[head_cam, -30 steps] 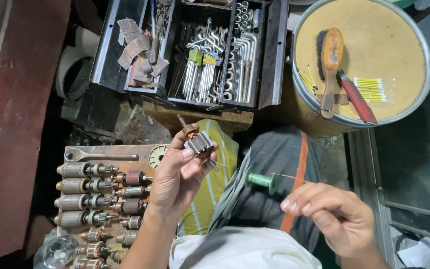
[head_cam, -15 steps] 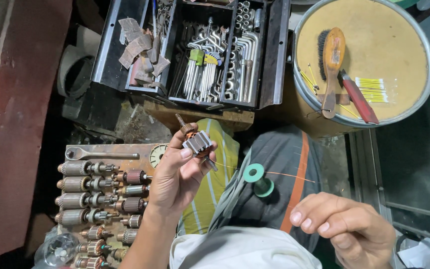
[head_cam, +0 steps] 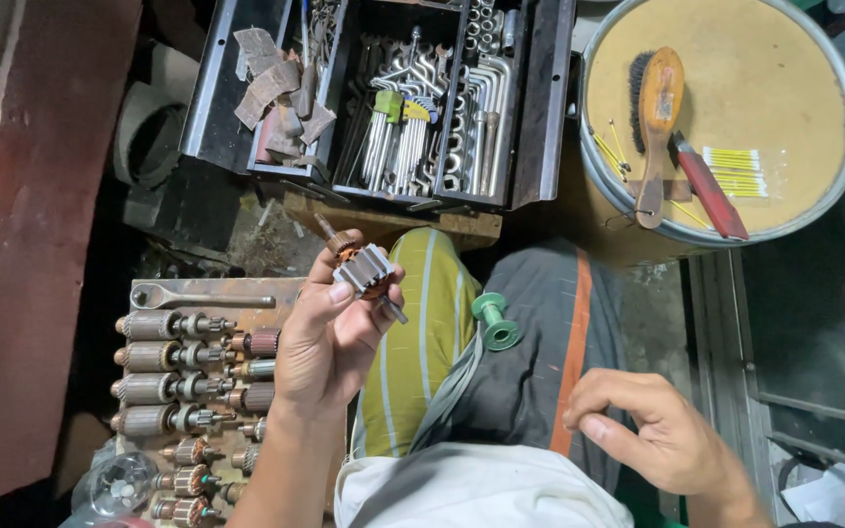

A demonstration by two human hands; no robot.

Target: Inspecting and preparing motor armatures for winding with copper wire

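My left hand (head_cam: 330, 337) is raised over my lap and grips a small motor armature (head_cam: 364, 272) with a slotted metal core and a copper end, its shaft tilted. A green spool (head_cam: 494, 321) lies on my dark trouser leg just right of that hand. My right hand (head_cam: 662, 440) rests low over my right thigh. Its thumb is pressed to the forefinger, pinching a thin wire that is barely visible in this view.
Several armatures (head_cam: 178, 362) lie in rows on a board at my left, with a ring wrench (head_cam: 198, 296) above them. An open black toolbox (head_cam: 540, 117) holds hex keys (head_cam: 393, 137) and sandpaper scraps (head_cam: 271, 88). A round drum top (head_cam: 784, 98) carries a brush (head_cam: 657, 127) and a red-handled tool (head_cam: 711, 191).
My right hand has dropped down and to the right, away from the spool. The green spool has tipped and shifted slightly left on my leg. The left hand has kept its hold on the armature.
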